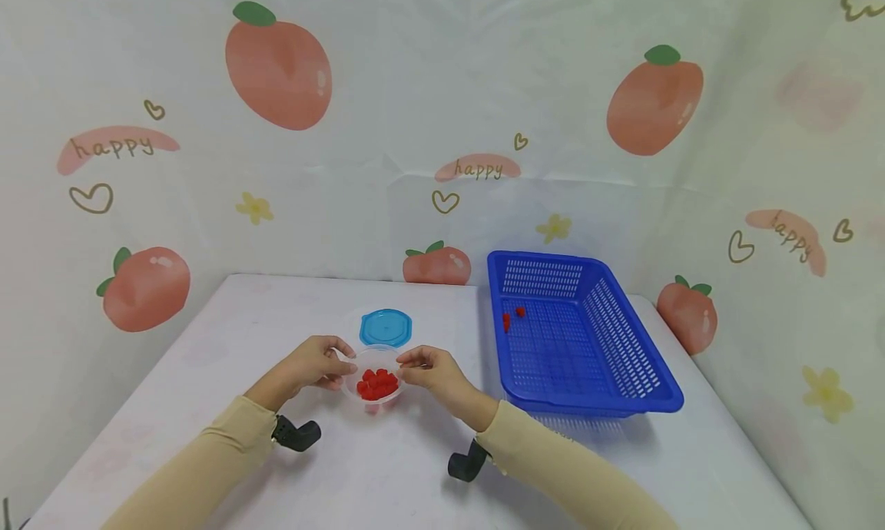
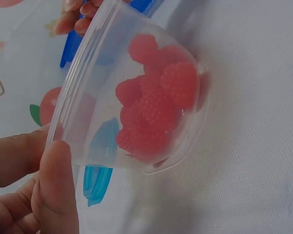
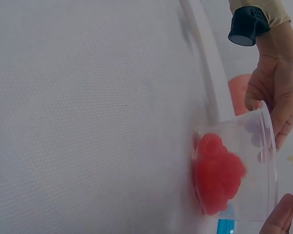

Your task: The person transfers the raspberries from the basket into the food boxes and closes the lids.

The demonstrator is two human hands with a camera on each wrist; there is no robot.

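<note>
A clear plastic tub (image 1: 374,356) stands between the two hands, with several red raspberries (image 1: 377,385) heaped in its bottom. My left hand (image 1: 314,363) pinches the rim on the left between thumb and fingers, as the left wrist view shows up close. On the opposite side my right hand (image 1: 437,371) holds the rim with thumb and forefinger. The right wrist view shows only its fingertips (image 3: 283,212) beside the tub. Whether the base touches the table is hard to tell. Just behind the tub lies a blue lid (image 1: 386,328).
A large blue plastic basket (image 1: 588,402) with slotted walls stands to the right, a few red raspberries (image 1: 521,312) in its left part. The white-covered table (image 1: 373,476) meets a fruit-printed cloth backdrop (image 1: 366,146) at the back. Each wrist carries a black camera (image 1: 297,435).
</note>
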